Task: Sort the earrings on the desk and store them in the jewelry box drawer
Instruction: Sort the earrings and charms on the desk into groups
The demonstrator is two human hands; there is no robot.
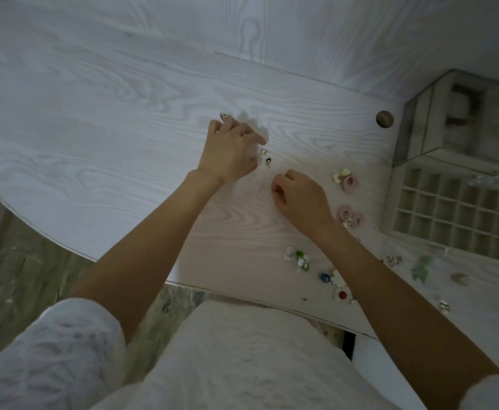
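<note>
Head: hands (260,170) mid-desk (94,128)

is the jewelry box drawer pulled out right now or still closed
Pulled out. The drawer sits forward of the jewelry box on the desk, its grid of small compartments exposed from above. The visible compartments look empty.

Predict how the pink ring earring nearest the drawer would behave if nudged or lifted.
The pink ring earring looks small and thin, so probably light and easy to slide on the smooth desk. It lies flat, so rolling seems unlikely. A pale flower piece touches it and may shift along with it.
</note>
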